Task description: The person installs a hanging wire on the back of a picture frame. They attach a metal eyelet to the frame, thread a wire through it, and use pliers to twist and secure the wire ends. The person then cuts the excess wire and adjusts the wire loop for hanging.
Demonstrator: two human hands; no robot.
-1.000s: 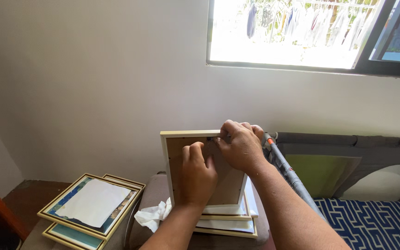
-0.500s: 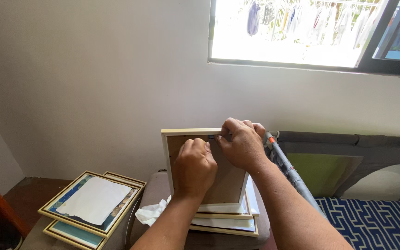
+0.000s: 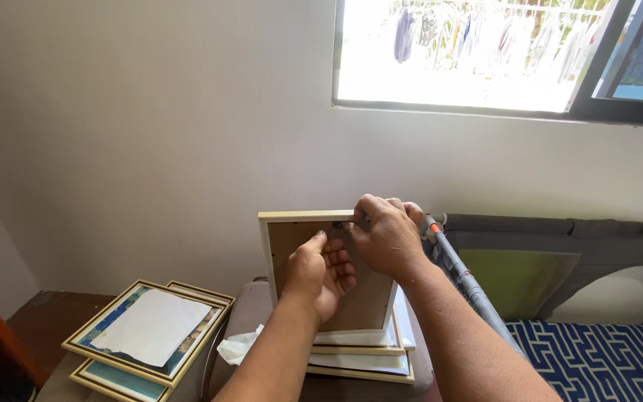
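- Upright between both hands stands a pale cream wooden picture frame (image 3: 303,217), its brown board back turned toward the person, its bottom edge resting on a stack of similar cream frames (image 3: 359,357) lying flat just below the wrists.
- Against the brown backing, the left hand (image 3: 320,274) lies with fingers curled loosely and the thumb raised toward the top rail; it braces the frame rather than closing round it.
- Over the top rail, the right hand (image 3: 387,237) is bent, its fingertips pinched on something small at the upper edge of the backing; what exactly it nips is too small to tell.
- Beneath the stack, under the forearms, sits a grey-brown cushioned seat (image 3: 251,320).
- Just left of the left forearm, a crumpled white tissue (image 3: 238,347) lies on that cushion, touching the foot of the stack.
- Well to the left of the left hand, a second pile of gold-edged frames with blue pictures (image 3: 98,342) lies flat, and a plain white sheet of paper (image 3: 150,326) rests on the topmost one.
- Close behind the right wrist, a grey padded rail with an orange tip (image 3: 463,279) slants down to the right.
- Beyond that rail, right of the right arm, are a grey fabric wall with a green panel (image 3: 519,279) and a navy mat with a white maze pattern (image 3: 597,357).
- Above both hands, a plain off-white wall (image 3: 150,134) rises to a dark-framed window (image 3: 485,108), bright with daylight.
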